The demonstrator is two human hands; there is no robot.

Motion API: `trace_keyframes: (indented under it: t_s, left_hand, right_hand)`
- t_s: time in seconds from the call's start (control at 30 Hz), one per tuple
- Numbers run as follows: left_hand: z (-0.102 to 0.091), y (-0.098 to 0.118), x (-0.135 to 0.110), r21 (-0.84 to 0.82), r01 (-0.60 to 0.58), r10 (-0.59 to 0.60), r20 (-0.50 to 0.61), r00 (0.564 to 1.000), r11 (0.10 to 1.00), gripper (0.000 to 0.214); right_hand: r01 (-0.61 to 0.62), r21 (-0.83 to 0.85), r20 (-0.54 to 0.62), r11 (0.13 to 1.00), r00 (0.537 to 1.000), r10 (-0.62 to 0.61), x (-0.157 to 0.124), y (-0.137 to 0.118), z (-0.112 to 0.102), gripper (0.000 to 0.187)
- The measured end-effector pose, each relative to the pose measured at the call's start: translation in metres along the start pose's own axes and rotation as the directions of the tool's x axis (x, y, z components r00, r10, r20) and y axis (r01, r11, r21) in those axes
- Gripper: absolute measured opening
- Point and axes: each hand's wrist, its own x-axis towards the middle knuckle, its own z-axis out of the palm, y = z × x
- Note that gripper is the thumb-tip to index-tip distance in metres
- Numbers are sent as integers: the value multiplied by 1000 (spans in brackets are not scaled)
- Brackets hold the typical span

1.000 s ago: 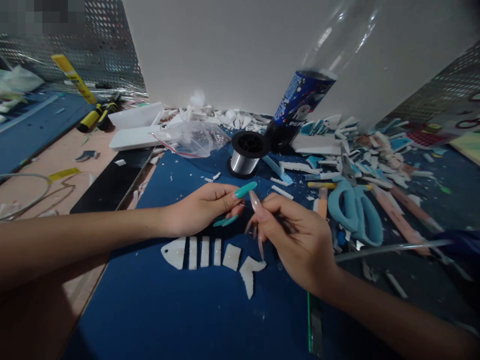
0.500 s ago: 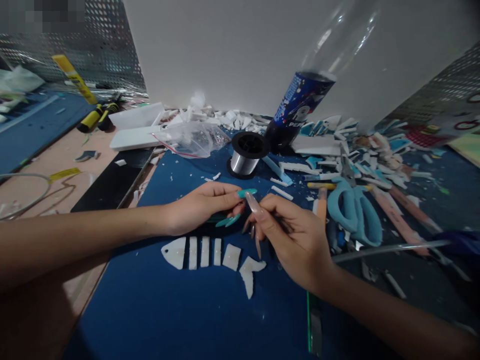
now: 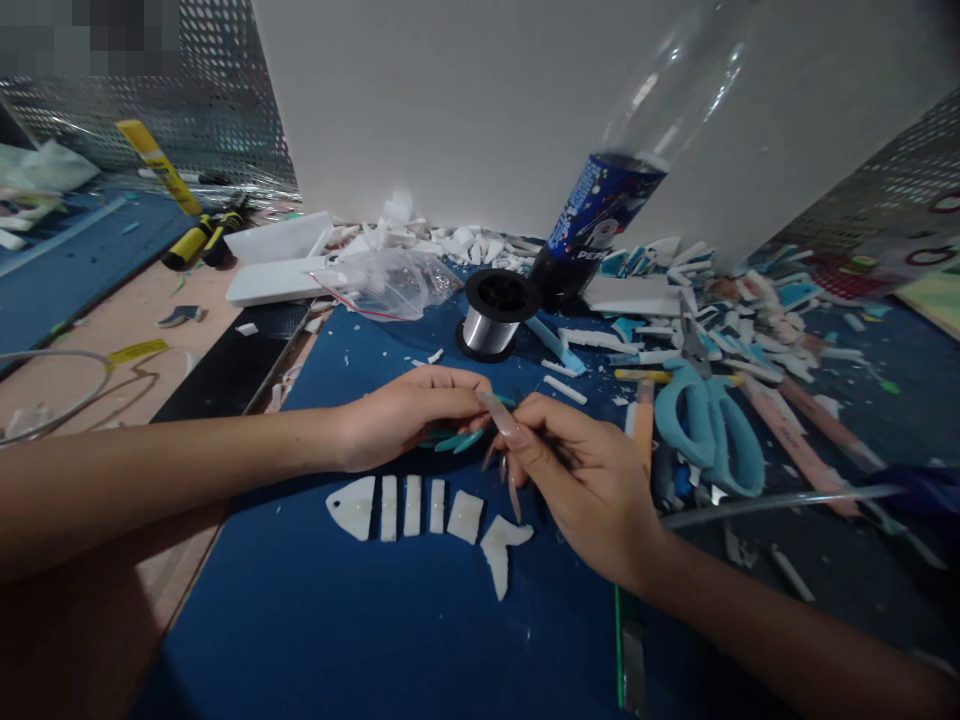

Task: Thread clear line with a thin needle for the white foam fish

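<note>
Both hands meet above the blue cutting mat [image 3: 360, 620], fingertips pinched together. My left hand [image 3: 405, 415], with long teal nails, is closed in a pinch. My right hand [image 3: 592, 475], with long pale nails, is closed too, and a thin dark tool or thread seems to run through its fingers. What they pinch is too fine to name. Just below the hands lies a white foam fish skeleton [image 3: 427, 510] cut into several pieces: head at the left, ribs, tail at the right. A black spool of silver thread [image 3: 495, 312] stands just beyond the hands.
A tilted cola bottle [image 3: 600, 220] stands behind the spool. Teal scissors [image 3: 709, 425], pencils and many white and blue foam scraps [image 3: 720, 310] cover the right side. A clear zip bag [image 3: 390, 282] and white foam boards [image 3: 277, 262] lie at the back left, yellow-handled tools [image 3: 196, 240] further left.
My left forefinger has lowered and closed towards the right hand's fingertips, so the two pinches now touch. The fish pieces have not moved.
</note>
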Motion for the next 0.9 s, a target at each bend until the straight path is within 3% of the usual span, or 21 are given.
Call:
trace_keyframes:
  t_s: [0.47,0.9]
  left_hand:
    - [-1,1,0,-10,31,-31,-8,999,999,27]
    - [-2,3,1,3,58,-58,19,998,998,25]
  right_hand:
    - [-55,18,-14,998,998,56,-1,0,1,26]
    - [-23,-31,-27,999,999,22,-1,-1,0,28]
